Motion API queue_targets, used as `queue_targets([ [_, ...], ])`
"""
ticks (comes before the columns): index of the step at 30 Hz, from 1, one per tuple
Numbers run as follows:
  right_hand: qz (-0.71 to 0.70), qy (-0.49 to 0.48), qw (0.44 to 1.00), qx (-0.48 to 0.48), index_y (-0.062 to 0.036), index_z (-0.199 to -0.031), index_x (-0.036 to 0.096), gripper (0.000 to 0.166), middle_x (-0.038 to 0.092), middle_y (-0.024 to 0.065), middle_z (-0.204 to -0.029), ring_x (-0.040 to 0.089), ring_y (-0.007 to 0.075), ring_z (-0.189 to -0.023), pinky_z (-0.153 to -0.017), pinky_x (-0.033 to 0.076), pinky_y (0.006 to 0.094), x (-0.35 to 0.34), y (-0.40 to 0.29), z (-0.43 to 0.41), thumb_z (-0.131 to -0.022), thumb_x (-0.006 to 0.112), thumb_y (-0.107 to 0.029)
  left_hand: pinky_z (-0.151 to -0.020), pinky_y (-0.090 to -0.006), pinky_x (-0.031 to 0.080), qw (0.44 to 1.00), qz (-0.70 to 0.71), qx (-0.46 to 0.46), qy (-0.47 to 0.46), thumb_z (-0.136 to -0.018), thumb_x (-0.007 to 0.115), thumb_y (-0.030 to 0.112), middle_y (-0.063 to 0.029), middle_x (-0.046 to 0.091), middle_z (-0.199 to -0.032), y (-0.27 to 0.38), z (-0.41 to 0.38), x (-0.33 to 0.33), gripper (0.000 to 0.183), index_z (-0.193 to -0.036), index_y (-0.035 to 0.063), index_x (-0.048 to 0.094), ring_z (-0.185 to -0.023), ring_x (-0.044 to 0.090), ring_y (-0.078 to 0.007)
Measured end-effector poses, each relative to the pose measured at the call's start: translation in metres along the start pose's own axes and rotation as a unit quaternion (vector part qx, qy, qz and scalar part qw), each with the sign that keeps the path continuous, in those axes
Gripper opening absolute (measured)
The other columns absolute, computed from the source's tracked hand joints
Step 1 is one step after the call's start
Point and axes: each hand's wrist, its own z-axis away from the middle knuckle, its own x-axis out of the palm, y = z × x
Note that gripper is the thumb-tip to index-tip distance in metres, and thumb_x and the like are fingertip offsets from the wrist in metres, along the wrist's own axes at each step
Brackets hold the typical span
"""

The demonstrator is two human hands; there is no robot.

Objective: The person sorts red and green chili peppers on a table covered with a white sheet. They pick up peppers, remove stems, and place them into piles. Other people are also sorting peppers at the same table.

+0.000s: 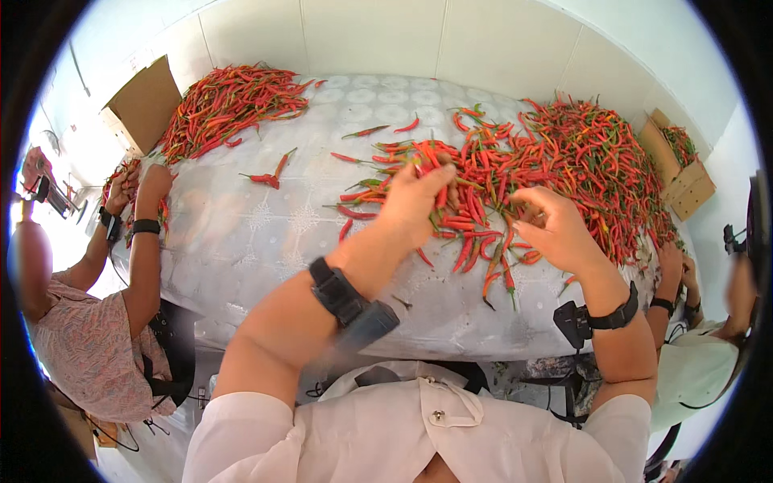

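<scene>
My left hand [416, 196] is closed around red chili peppers [427, 162], some showing above its fingers. It is over the near-left part of a spread of loose chilies [468, 211]. To its right, my right hand [552, 226] hovers just above the same spread, with fingers curved and thumb apart. I see nothing clearly held in it, though the fingertips partly hide what lies beneath. The chilies are mostly red, some orange or green, with green stems. They merge at the right into a large heap [592, 169].
A patterned plastic cover [284, 223] lies over the table. Another chili heap [235, 102] stands at the far left beside a cardboard box [142, 108]; a second box [682, 175] with chilies stands at right. Co-workers sit at left [96, 338] and right [694, 362], hands among chilies.
</scene>
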Motion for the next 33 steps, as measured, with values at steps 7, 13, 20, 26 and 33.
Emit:
queue_targets([
  [7,0.03,0.009,0.999,0.02,0.0012,-0.109,0.061,0.035,0.062,0.0131,-0.096,0.064,0.0202,-0.078,-0.072,0.05,0.0325,-0.016,0.057,0.042,-0.076,0.068,-0.009,-0.053,-0.0225,0.037,0.841,-0.491,0.203,0.101,-0.085,0.066,0.009,0.0051,0.049,-0.072,0.117,0.005,-0.105,0.033,-0.117,0.0055,0.057,-0.06,0.045,-0.0049],
  [13,0.07,-0.002,0.997,0.018,-0.0032,-0.108,0.063,0.034,0.063,0.0138,-0.1,0.064,0.0234,-0.082,-0.077,0.049,0.0359,-0.016,0.08,0.045,-0.076,0.068,-0.015,-0.077,-0.0332,0.048,0.55,-0.783,0.131,0.259,-0.072,0.074,0.022,-0.0102,0.066,-0.1,0.228,0.05,-0.24,0.059,-0.126,0.0087,0.056,-0.087,0.062,-0.0222],
  [20,0.101,0.003,0.995,0.002,-0.0052,-0.105,0.064,0.031,0.063,0.013,-0.096,0.062,0.0267,-0.086,-0.077,0.048,0.0374,-0.013,0.091,0.035,-0.077,0.067,-0.016,-0.097,-0.0362,0.043,0.593,-0.763,0.147,0.209,-0.073,0.073,0.021,-0.0165,0.057,-0.127,0.228,0.041,-0.238,0.064,-0.13,0.0026,0.051,-0.115,0.057,-0.0262],
  [26,0.115,0.008,0.993,-0.034,-0.0026,-0.104,0.065,0.027,0.064,0.0132,-0.093,0.062,0.0241,-0.082,-0.075,0.049,0.0355,-0.003,0.078,-0.017,-0.079,0.065,-0.014,-0.081,-0.0312,0.048,0.927,-0.364,0.085,0.024,-0.088,0.063,0.016,-0.0065,0.06,-0.115,0.092,0.012,-0.053,0.04,-0.125,0.0049,0.054,-0.095,0.059,-0.0156],
  [33,0.158,0.017,0.987,-0.013,-0.0037,-0.096,0.069,0.02,0.068,0.0137,-0.097,0.065,0.0251,-0.087,-0.077,0.051,0.0357,-0.006,0.097,-0.095,-0.079,0.059,-0.007,-0.066,-0.0247,0.046,0.98,-0.184,-0.034,-0.073,-0.088,0.062,0.009,-0.0002,0.064,-0.09,-0.021,0.008,0.009,0.021,-0.109,0.0058,0.064,-0.074,0.057,-0.0085],
])
